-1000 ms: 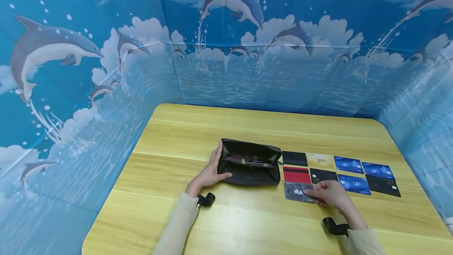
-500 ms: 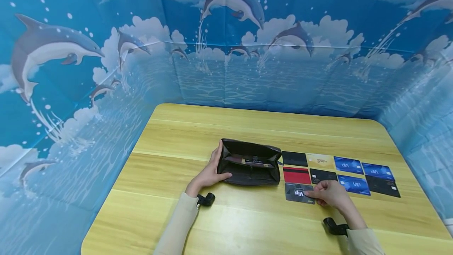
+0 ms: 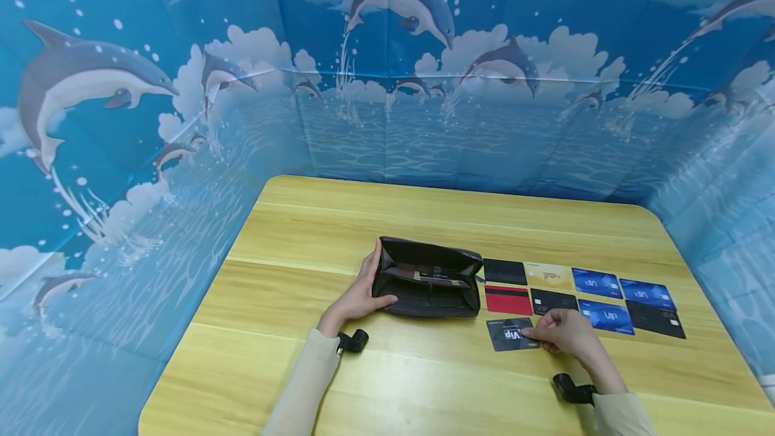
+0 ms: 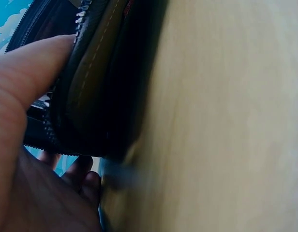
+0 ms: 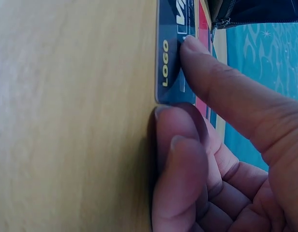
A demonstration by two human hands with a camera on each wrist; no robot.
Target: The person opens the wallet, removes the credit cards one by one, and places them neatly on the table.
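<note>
An open black zip wallet [image 3: 426, 278] lies on the wooden table [image 3: 424, 214]. My left hand [image 3: 371, 282] grips its left end, thumb on the near side and fingers round the far side. The left wrist view shows the thumb [image 4: 28, 72] lying along the wallet's zipped edge [image 4: 100, 82]. My right hand [image 3: 535, 334] pinches the right edge of a dark grey VIP card [image 3: 507, 335] lying just in front of the wallet's right end. In the right wrist view one finger [image 5: 202, 63] presses on the card [image 5: 169, 63], and curled fingertips [image 5: 175, 118] meet its edge.
Several more cards lie in two rows right of the wallet: a red one [image 3: 507, 299], black ones [image 3: 504, 272], a gold one [image 3: 547, 275] and blue VIP ones [image 3: 596, 282]. A blue dolphin-print backdrop [image 3: 424, 86] walls the table on three sides.
The grey VIP card under my right hand has slid slightly toward me and turned a little. The left hand and wallet have stayed still.
</note>
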